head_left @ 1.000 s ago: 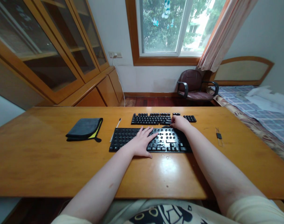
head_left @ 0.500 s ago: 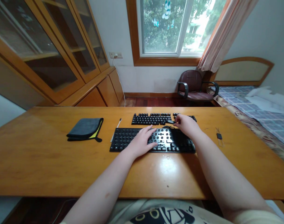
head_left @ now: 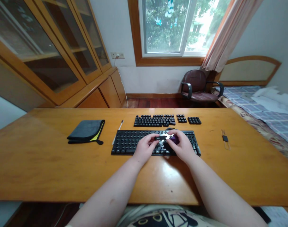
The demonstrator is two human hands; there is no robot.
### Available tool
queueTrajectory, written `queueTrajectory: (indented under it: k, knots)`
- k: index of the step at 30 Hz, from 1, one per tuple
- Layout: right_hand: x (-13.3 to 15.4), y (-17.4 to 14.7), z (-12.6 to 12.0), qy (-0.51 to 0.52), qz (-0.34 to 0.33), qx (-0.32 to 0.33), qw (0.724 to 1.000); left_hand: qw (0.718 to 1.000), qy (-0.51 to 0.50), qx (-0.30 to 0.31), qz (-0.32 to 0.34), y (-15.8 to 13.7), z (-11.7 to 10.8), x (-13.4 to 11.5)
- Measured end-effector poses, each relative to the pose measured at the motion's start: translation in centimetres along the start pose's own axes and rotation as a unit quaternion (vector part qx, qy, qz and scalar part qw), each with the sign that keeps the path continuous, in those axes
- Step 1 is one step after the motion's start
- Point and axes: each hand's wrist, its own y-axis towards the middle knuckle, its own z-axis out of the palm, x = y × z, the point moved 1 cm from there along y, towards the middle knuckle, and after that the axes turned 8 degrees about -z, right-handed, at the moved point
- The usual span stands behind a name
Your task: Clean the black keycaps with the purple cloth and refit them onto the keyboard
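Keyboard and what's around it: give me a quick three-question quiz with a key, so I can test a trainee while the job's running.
1. True or false: from the person's side, the folded grey cloth lies to the right of the keyboard.
2. What do the fingertips of the left hand hold?
3. Where are the loose keycaps laid out?
A. On the near side of the keyboard
B. Beyond the far side of the keyboard
C. On top of the folded grey cloth

Key:
1. False; it lies to the left.
2. A long black keycap.
3. B.
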Motion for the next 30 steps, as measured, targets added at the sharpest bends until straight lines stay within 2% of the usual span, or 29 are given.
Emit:
queueTrajectory:
  k: [5,7,9,11,14,18,20,23,25,30]
  knots:
    - [-0.8,0.0,-0.3,0.013,0.007,-0.086,0.996,0.998,-0.053,-0.04,-0.014,0.3,0.0,0.0]
    - [-1.0,0.0,-0.1,0.005,0.025,-0.11,0.994,0.995,-0.092,-0.031,-0.039,0.3,0.2,-0.3]
    - [-1.0,-0.1,0.1,0.054,0.047,-0.133,0.989,0.988,-0.141,-0.014,-0.064,0.2,0.5,-0.5]
    - [-0.9,-0.1,0.4,0.146,0.069,-0.156,0.974,0.982,-0.171,-0.01,-0.079,0.1,0.7,-0.8]
    - [-0.6,-0.1,0.6,0.225,0.067,-0.173,0.957,0.977,-0.193,-0.006,-0.09,0.0,0.8,-0.8]
    - [-0.6,-0.1,0.6,0.178,0.04,-0.148,0.972,0.975,-0.202,0.022,-0.09,-0.1,0.8,-0.8]
    - [-0.8,-0.2,0.7,0.184,0.063,-0.126,0.973,0.973,-0.208,0.04,-0.088,-0.1,0.8,-1.0]
    - [-1.0,-0.3,1.0,0.24,0.111,-0.092,0.96,0.968,-0.228,0.055,-0.092,-0.2,0.9,-1.2]
    - [-0.9,-0.3,1.1,0.252,0.118,-0.066,0.958,0.965,-0.239,0.058,-0.093,-0.1,1.0,-1.2]
    - [-0.5,-0.1,0.6,0.231,0.021,0.048,0.971,0.962,-0.251,0.064,-0.089,0.0,0.9,-1.1]
